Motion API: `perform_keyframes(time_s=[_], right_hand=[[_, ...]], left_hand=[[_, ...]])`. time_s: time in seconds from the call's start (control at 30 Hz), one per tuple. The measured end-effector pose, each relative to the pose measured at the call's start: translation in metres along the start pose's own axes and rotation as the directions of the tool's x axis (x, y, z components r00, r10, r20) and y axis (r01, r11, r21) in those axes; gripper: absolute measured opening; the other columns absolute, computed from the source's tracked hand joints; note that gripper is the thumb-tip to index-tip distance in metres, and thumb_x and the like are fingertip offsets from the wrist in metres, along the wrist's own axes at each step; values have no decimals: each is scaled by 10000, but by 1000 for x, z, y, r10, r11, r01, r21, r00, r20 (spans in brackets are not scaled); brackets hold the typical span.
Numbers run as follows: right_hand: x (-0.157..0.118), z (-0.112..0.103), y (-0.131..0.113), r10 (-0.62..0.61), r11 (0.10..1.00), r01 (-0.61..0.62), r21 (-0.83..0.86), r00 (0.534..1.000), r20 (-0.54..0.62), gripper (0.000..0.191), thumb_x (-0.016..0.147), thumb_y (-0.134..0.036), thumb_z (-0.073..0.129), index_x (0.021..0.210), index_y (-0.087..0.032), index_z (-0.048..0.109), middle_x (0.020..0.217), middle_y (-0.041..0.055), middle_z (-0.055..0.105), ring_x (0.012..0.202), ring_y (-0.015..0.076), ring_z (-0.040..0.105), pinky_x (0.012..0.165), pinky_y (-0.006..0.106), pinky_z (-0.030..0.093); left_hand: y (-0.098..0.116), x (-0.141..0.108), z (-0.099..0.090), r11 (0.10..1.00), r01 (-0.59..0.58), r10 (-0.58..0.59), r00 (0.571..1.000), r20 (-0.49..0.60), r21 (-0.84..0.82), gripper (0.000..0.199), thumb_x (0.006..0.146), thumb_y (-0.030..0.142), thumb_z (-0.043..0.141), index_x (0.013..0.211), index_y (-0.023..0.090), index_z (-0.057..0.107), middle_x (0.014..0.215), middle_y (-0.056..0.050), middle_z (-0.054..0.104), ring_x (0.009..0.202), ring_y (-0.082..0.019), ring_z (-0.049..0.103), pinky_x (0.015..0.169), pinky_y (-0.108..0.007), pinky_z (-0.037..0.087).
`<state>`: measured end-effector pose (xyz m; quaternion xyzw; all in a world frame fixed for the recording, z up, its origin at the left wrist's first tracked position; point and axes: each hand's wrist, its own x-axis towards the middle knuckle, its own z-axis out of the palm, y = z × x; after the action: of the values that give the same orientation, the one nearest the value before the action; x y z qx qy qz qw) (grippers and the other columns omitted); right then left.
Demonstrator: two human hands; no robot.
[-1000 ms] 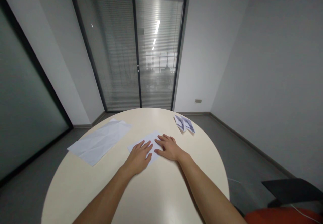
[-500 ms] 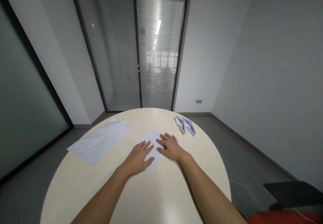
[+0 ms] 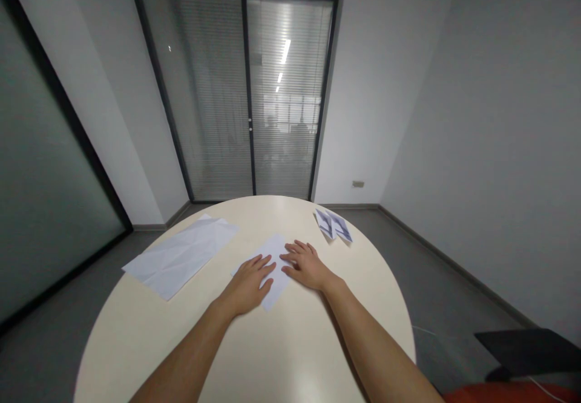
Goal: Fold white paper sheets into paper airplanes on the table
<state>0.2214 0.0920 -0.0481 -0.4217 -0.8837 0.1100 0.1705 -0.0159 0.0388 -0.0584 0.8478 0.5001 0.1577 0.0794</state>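
A small white sheet of paper (image 3: 273, 247) lies flat near the middle of the round table. My left hand (image 3: 249, 285) rests over its left side, palm down with the fingers spread. On its right edge lies my right hand (image 3: 306, 265), also flat and spread. Both hands cover parts of the sheet, so its full outline is hidden. Neither hand grips anything.
A larger creased white sheet (image 3: 184, 256) lies at the table's left edge. Folded paper with dark print (image 3: 333, 226) stands toward the right rim. The cream table (image 3: 254, 360) has a curved edge. A black panel (image 3: 529, 350) and red seat (image 3: 499, 393) are at lower right.
My left thumb has drawn slightly closer to the hand, and the right fingers have shifted a little on the sheet. The papers stay in place.
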Motion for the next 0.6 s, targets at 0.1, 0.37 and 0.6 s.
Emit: perform_keyframes(time_s=[0.1,0.37,0.6], right_hand=[[0,2,1,-64,997,64,32,998,-3,449,908,-436,613,1328,-281,644,1471,102,538,1433,369,360,1153,627,239],[3,8,7,-121,992,122,25,992,-39,410,947,-388,556,1322,-253,657,1428,104,582,1390,320,442,1163,533,305],[4,11,10,-159,986,162,27,983,-95,374,966,-363,539,1297,-249,670,1392,107,611,1356,283,485,1161,514,317]], left_hand=[[1,1,0,1000,-5,5,1000,-3,10,481,979,369,450,1433,239,539,1554,-52,444,1459,-272,364,1204,-464,295],[6,-5,-10,999,-24,26,998,56,-38,666,874,548,600,1446,219,512,1580,-91,399,1481,-309,317,1221,-488,260],[8,-3,-14,999,12,-4,989,150,-48,819,840,668,586,1499,207,432,1624,-110,300,1518,-312,222,1237,-496,189]])
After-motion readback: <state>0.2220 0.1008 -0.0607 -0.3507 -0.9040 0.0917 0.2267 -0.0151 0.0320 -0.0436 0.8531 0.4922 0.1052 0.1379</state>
